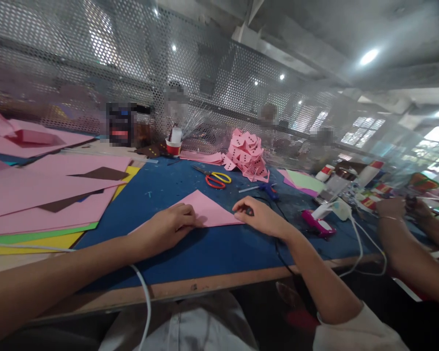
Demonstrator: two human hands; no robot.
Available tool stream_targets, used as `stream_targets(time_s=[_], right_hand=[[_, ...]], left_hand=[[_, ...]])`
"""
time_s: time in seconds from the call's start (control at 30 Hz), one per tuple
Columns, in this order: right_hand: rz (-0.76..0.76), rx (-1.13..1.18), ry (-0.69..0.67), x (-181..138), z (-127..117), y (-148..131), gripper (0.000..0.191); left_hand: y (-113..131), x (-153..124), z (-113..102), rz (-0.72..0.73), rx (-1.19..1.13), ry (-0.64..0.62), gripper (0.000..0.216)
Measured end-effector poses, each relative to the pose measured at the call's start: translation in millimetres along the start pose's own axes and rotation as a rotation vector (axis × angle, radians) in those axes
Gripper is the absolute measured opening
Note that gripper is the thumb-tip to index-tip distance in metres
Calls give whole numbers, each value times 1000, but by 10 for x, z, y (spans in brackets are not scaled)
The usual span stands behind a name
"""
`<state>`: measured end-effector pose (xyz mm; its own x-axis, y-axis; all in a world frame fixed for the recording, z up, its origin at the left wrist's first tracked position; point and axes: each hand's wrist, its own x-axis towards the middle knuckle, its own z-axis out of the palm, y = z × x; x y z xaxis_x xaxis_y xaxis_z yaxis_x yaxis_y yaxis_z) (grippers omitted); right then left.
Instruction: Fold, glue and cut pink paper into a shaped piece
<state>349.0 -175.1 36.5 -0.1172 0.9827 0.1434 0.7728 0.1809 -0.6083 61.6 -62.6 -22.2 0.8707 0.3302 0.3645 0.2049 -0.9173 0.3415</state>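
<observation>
A pink sheet of paper [207, 209], folded into a triangle, lies on the blue table mat [168, 263] in front of me. My left hand [177, 222] rests on its left part, fingers curled and pressing down near the lower edge. At the sheet's right corner, my right hand [254, 214] has thumb and fingers closed together on the paper. Beyond the sheet lie scissors [215, 180] with red and yellow handles. A blue glue gun [269, 190] is behind my right hand.
Coloured paper sheets [58, 170] are stacked at left. A pile of dotted pink paper pieces [245, 151] stands by the perforated metal screen [212, 73], near a red-and-white cup [173, 146]. A magenta-based device [318, 224] and white cable [358, 243] sit right, beside a co-worker's hands [391, 207].
</observation>
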Motion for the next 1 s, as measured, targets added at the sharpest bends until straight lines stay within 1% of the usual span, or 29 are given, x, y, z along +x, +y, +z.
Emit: stream_targets(time_s=[0.1,0.17,0.27,0.37,0.5,0.63,0.8,1.0], right_hand=[[-92,-70,-57,155,164,-251,17],[-142,-124,-117,274,309,-333,18],[-166,-146,-147,406,506,-332,17],[-188,-125,-134,445,616,-286,11],[-188,-89,-134,422,638,-287,5],[-171,-94,-141,407,607,-306,4],[-139,-123,-127,395,556,-260,5],[-146,-89,-133,402,562,-206,12]], left_hand=[[27,17,-6,-8,-11,13,28],[45,23,-12,-14,-32,34,27],[58,22,-17,-34,-76,58,25],[48,16,-12,-46,-117,61,22],[38,3,-20,-65,-143,54,21],[41,-53,-78,-91,-48,30,17],[2,-166,-170,-104,32,51,19],[-16,-201,-242,-214,24,33,22]])
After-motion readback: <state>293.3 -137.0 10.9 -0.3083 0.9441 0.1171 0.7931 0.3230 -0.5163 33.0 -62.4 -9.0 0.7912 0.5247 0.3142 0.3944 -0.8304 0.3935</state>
